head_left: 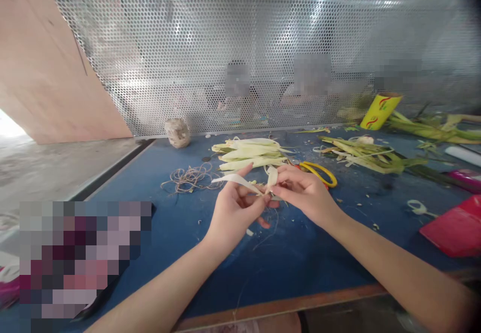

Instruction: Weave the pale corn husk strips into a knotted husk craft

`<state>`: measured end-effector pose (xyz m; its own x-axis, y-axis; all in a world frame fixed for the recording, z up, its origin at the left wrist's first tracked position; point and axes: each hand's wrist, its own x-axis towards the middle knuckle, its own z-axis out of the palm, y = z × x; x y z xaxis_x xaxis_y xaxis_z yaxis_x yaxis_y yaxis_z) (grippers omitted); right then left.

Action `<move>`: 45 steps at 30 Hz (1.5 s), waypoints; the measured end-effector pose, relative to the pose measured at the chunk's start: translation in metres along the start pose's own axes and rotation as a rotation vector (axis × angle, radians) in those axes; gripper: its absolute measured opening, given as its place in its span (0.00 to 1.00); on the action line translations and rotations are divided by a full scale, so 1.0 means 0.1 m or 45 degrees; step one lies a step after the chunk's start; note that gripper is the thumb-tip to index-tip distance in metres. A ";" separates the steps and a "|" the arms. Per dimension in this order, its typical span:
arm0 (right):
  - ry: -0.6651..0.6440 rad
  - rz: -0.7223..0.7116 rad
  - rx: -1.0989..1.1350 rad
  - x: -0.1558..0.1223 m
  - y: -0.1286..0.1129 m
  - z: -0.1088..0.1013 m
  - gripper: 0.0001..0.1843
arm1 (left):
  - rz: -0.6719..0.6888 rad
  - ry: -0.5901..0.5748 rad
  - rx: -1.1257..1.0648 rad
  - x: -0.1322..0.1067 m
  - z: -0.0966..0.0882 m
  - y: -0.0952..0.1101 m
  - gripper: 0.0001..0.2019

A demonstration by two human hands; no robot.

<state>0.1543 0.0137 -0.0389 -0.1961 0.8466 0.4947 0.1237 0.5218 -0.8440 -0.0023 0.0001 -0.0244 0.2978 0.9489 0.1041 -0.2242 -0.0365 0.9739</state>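
Apparently for steadiness, both hands work close together on the pale husk strip point(237, 179) (one piece or two, cannot tell) above the worktop point(263, 263): left hand point(235, 208), fingers pinched on it; right hand point(306, 188), fingers clamped by the folded end. Husk pile point(253, 151) lies just beyond, likely for easy reach; scissors point(323, 172) beside it, twine tangle point(192, 178) to the left.

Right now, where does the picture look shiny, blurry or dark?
In the head view, bright glare shines on the metal screen, and people behind it look hazy; in the head view, the left hand, right hand and pale strip look fairly clear; also in the head view, the right-hand corners go dark and big squares hide something at lower left.
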 end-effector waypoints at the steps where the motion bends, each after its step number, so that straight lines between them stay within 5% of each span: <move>1: 0.008 0.003 0.010 0.00 0.01 0.00 0.01 | 0.002 -0.022 0.015 0.00 0.00 0.00 0.39; 11: 0.137 0.071 0.173 0.00 -0.01 0.01 0.02 | -0.061 -0.128 0.094 0.02 -0.03 -0.02 0.41; 17: -0.160 0.324 0.191 0.03 -0.03 -0.01 0.07 | -0.035 -0.142 -0.004 -0.01 -0.03 0.00 0.46; 21: -0.347 0.332 0.087 0.03 -0.07 -0.03 0.08 | 0.016 -0.042 0.080 0.00 -0.05 0.04 0.46; 33: -0.319 0.358 -0.251 0.03 -0.08 -0.10 0.08 | -0.020 0.074 0.245 0.08 -0.09 0.11 0.38; 41: -0.406 0.340 -0.304 0.09 -0.10 -0.21 0.09 | 0.015 0.005 0.164 0.09 -0.14 0.14 0.46; 45: -0.437 0.332 -0.137 0.09 -0.06 -0.19 0.05 | -0.101 -0.132 0.128 0.08 -0.13 0.16 0.41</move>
<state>0.1708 0.0196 -0.0252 -0.4545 0.8771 0.1556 0.3089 0.3190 -0.8960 -0.0157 0.0113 -0.0109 0.4060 0.9129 0.0415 -0.1035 0.0008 0.9946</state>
